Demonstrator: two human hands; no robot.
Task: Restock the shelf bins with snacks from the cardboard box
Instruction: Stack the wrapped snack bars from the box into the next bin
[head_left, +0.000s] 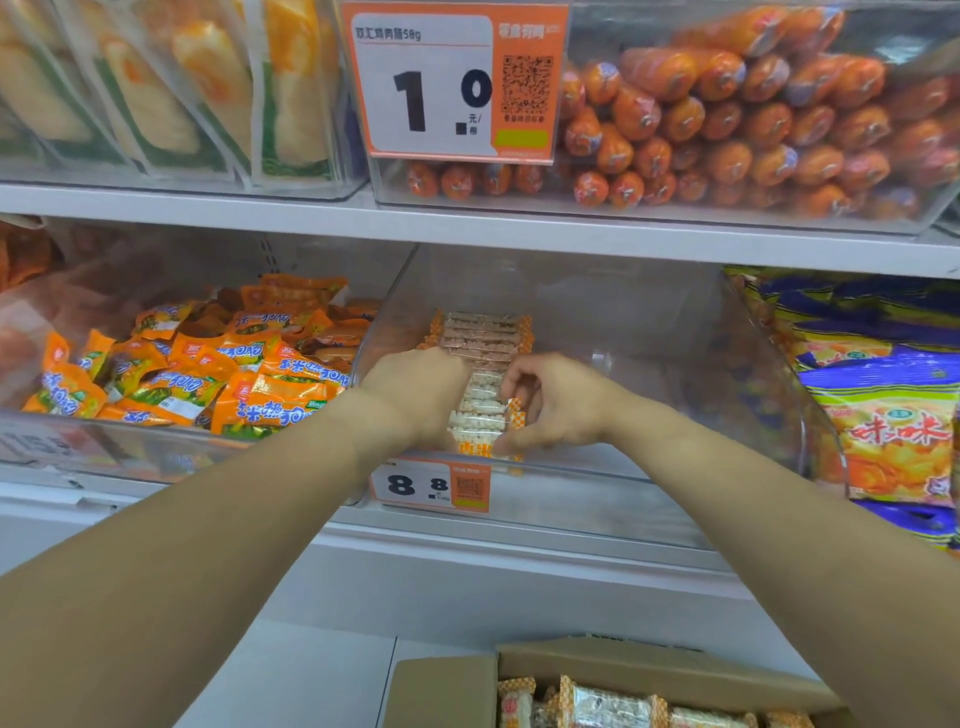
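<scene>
While my fingers (511, 387) curl around the near end of a row of clear-wrapped snack packets (480, 364), both hands are inside the middle shelf bin (623, 322). My right hand (553, 402) pinches the orange-edged packet ends from the right side. My left hand (421, 395) closes against the left side of the same row; its fingertips are hidden behind the knuckles, so the exact grip cannot be confirmed, but the hand appears clamped on the packets.

Progress, as a judgement: the task is at an early-to-middle stage. One row of packets runs front to back along the left part of the bin. The remainder of the bin, to the right of the row, shows bare clear plastic. The cardboard box (649, 665) sits below, near the bottom edge of the view, with more packets of the same kind (608, 706) still in it. Several further loads appear necessary.

Surroundings: the bin to the left holds orange sachets (208, 374); the bin to the right holds blue and yellow snack bags (883, 415). The shelf above carries orange sausages (727, 119) behind a price tag reading 1.0 (447, 83). A tag reading 8.8 (431, 486) is fixed to the bin front.

Obstructions: the upper shelf edge (519, 231) limits clearance above the bin, and the raised bin front must be cleared on each load.
</scene>
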